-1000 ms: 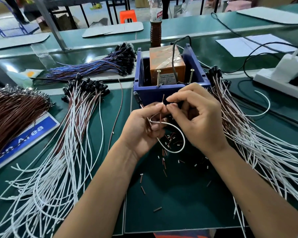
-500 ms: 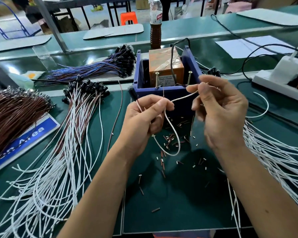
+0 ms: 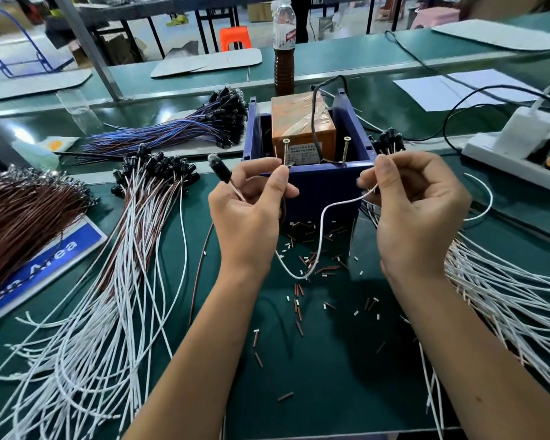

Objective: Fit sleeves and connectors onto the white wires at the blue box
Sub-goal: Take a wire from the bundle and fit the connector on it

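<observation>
At the far left edge a thick bundle of brown wires lies fanned over the green mat, with a blue sign just beside its near side. Right of it a large sheaf of white wires with black connectors at their far ends spreads toward the near left corner, and farther back a bundle of blue wires lies across the bench. The left hand is raised in front of the blue box, thumb and fingers pinched close to the left screw on the box rim; a black connector with its thin leads sticks out past the far left side of that hand. A single white wire droops in a loop between the two hands, which are held apart. The right hand pinches the wire's right end between thumb and forefinger, the other fingers curled. Small brown and white sleeves are scattered on the mat below the loop. Inside the box sits an orange block, with a bottle beyond it. Another sheaf of white wires lies at the right, and a white power strip at the far right.
</observation>
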The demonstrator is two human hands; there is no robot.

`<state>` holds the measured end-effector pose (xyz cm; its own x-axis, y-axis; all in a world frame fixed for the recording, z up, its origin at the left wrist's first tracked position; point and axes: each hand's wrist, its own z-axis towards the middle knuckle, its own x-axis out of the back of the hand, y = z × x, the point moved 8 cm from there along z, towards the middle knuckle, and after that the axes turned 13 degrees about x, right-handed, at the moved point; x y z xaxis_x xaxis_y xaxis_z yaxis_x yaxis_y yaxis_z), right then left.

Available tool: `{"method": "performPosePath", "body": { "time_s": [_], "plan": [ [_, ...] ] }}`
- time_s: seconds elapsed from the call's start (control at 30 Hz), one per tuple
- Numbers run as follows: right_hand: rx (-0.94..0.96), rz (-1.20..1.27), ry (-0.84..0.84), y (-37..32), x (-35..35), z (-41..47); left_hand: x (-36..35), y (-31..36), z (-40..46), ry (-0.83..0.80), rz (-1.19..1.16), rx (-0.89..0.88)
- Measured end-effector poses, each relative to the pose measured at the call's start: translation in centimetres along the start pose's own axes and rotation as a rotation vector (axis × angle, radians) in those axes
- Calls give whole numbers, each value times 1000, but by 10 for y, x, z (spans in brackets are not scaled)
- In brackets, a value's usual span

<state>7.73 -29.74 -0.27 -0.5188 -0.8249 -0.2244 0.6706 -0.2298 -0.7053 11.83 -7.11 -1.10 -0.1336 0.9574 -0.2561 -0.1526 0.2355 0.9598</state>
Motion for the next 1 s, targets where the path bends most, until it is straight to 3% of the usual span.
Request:
{"method": "performPosePath", "body": {
  "time_s": [0.37,1.0],
  "plan": [
    [116,-229,-80,-2,-8,-3,8,2,0,195,95,-88],
    [269,-404,-121,-12,-21,1,0,13,-9,235,261,-163]
  ]
}}
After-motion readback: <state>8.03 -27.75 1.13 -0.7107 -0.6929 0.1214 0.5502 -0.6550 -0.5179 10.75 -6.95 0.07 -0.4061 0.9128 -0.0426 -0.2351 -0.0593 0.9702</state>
